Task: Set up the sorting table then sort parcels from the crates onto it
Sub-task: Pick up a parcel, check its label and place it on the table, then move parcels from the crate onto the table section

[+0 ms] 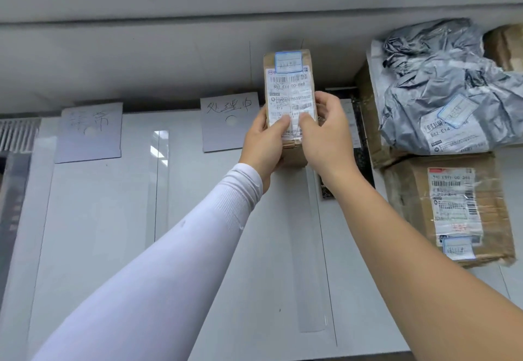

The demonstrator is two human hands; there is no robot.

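Over table (pixel 99 219), both hands, L (pixel 261 145) & R (pixel 325 137), gripping small box (pixel 288 86)

small labelled cardboard parcel (pixel 289 100), held upright

Both hands (left hand (pixel 264 145), right hand (pixel 325 140)) grip small parcel (pixel 289 89)
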